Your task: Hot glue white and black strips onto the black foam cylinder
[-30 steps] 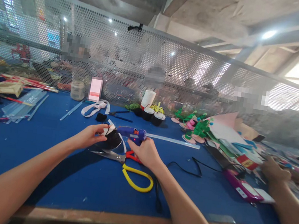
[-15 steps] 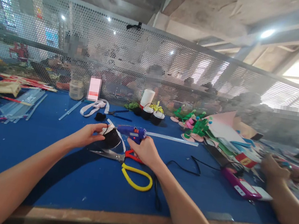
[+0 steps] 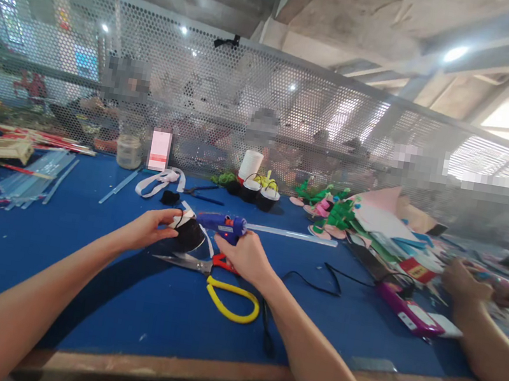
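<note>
My left hand (image 3: pixel 150 230) grips a small black bucket (image 3: pixel 189 235) with a white rim by its edge, tilted toward the right. In my right hand (image 3: pixel 244 256) is a blue hot glue gun (image 3: pixel 223 223), its nozzle end at the bucket's rim. A clear glue stick (image 3: pixel 290 235) juts from the back of the gun. A white ribbon strip shows behind the bucket, partly hidden. Scissors (image 3: pixel 231 303) with one yellow and one red handle lie under my right hand, blades pointing left. The nozzle's tip is too small to make out.
Small finished buckets (image 3: pixel 267 200) and a white spool (image 3: pixel 251 165) stand at the back. Clear glue sticks (image 3: pixel 34 175) lie left. Green figures (image 3: pixel 340 217), paper sheets (image 3: pixel 376 216) and a purple device (image 3: pixel 404 309) with a cord are right, beside a co-worker's hand (image 3: pixel 466 285).
</note>
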### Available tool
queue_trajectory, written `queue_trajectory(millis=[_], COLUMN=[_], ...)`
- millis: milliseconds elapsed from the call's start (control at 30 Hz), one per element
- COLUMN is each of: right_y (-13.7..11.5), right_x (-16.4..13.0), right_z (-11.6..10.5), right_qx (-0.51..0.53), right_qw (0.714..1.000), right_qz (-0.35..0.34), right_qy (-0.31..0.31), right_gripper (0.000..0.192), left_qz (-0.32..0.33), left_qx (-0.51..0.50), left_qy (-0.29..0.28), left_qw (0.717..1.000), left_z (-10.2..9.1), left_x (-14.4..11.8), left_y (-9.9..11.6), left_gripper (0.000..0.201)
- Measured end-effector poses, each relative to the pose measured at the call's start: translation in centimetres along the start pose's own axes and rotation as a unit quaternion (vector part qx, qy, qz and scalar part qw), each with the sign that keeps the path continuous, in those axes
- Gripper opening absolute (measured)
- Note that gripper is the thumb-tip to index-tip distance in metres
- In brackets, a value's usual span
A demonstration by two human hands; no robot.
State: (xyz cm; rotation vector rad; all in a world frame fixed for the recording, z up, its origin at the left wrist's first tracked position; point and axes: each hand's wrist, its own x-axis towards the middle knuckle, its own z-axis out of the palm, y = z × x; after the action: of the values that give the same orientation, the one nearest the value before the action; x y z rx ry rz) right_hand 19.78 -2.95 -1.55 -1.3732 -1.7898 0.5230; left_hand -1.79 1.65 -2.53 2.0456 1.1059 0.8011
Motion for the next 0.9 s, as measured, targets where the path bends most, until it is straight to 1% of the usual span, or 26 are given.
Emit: queue_trajectory(millis=[133, 267, 367, 433, 467, 533, 600, 633, 700, 733, 767, 833, 900], right_y=[0.4, 0.5, 0.3, 0.3, 0.4, 0.9, 2.0, 2.6, 3.8, 4.4, 4.8, 5.2, 5.3], right_x=[0.5, 0.7, 0.7, 0.7, 0.8, 1.2, 1.8, 2.1, 2.8, 3.1, 3.3, 3.6, 3.8], right_z=[-0.1, -0.1, -0.3, -0.5, -0.7, -0.9, -1.0, -1.1, -1.1, -1.0, -1.0, -0.9, -0.9], right_qx=[-0.008, -0.003, 0.027, 0.063, 0.088, 0.145, 0.180, 0.176, 0.113, 0.062, 0.008, -0.098, -0.168], right_qw=[1.000, 1.000, 0.997, 0.994, 0.991, 0.985, 0.979, 0.979, 0.983, 0.985, 0.984, 0.974, 0.960], right_qz=[0.005, 0.030, 0.058, 0.072, 0.078, 0.086, 0.088, 0.091, 0.111, 0.134, 0.158, 0.201, 0.222], right_qy=[0.007, -0.008, -0.035, -0.056, -0.057, -0.031, 0.024, 0.052, 0.090, 0.093, 0.085, 0.038, -0.010], right_gripper=[0.026, 0.029, 0.028, 0.026, 0.023, 0.017, 0.015, 0.017, 0.020, 0.023, 0.026, 0.034, 0.041], left_qz=[0.001, -0.001, -0.002, -0.003, -0.004, -0.003, -0.001, 0.001, 0.008, 0.012, 0.018, 0.027, 0.032], left_qx=[-0.004, -0.031, -0.038, -0.034, -0.032, -0.025, -0.007, 0.008, 0.046, 0.067, 0.087, 0.126, 0.166], left_qy=[-0.015, -0.004, 0.004, 0.013, 0.018, 0.026, 0.027, 0.027, 0.027, 0.027, 0.025, 0.022, 0.014], left_qw=[1.000, 1.000, 0.999, 0.999, 0.999, 0.999, 1.000, 1.000, 0.999, 0.997, 0.996, 0.991, 0.985], left_z=[-0.1, -0.1, 0.1, 0.2, 0.2, 0.2, 0.3, 0.3, 0.4, 0.4, 0.4, 0.5, 0.6], left_x=[-0.1, -0.1, 0.0, 0.0, 0.0, 0.0, 0.0, 0.0, -0.1, -0.2, -0.3, -0.6, -0.8], left_y=[0.2, 0.2, 0.1, 0.0, 0.0, 0.0, 0.1, 0.1, 0.4, 0.6, 0.8, 1.3, 2.0], left_gripper=[0.057, 0.058, 0.058, 0.058, 0.058, 0.057, 0.057, 0.057, 0.056, 0.054, 0.052, 0.049, 0.047])
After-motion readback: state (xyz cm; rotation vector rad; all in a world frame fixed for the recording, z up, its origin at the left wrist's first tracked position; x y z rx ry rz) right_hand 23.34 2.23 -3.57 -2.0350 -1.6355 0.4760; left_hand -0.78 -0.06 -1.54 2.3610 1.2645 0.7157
